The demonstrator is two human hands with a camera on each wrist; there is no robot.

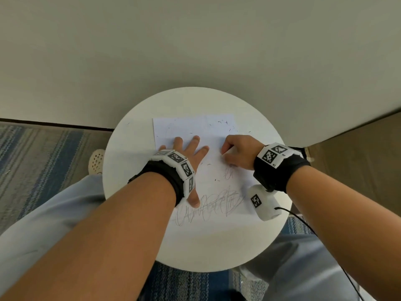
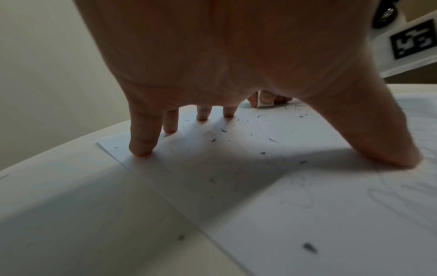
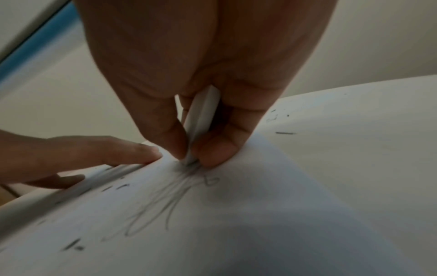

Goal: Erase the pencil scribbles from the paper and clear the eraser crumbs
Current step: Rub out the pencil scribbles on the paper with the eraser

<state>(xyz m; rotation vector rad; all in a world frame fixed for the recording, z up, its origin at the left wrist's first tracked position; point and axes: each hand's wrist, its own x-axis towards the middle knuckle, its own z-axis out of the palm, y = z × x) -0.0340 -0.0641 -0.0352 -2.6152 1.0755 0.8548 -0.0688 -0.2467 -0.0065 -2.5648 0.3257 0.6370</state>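
Observation:
A white sheet of paper (image 1: 191, 129) lies on the round white table (image 1: 134, 192). Pencil scribbles (image 1: 212, 203) cross its near part, and a smaller scribble (image 3: 156, 207) sits under my right hand. My left hand (image 1: 186, 153) lies flat with spread fingers (image 2: 141, 147), pressing the paper down. My right hand (image 1: 236, 152) pinches a white eraser (image 3: 201, 121) between thumb and fingers, with its tip on the top of the small scribble. Dark eraser crumbs (image 2: 272, 140) are scattered over the paper and onto the table.
The table stands against a plain wall (image 1: 195, 51). Striped carpet (image 1: 43, 148) lies to the left, with a shoe (image 1: 96, 161) on it. A cable (image 1: 303, 224) hangs from the white camera unit on my right wrist. My trouser legs show below the table edge.

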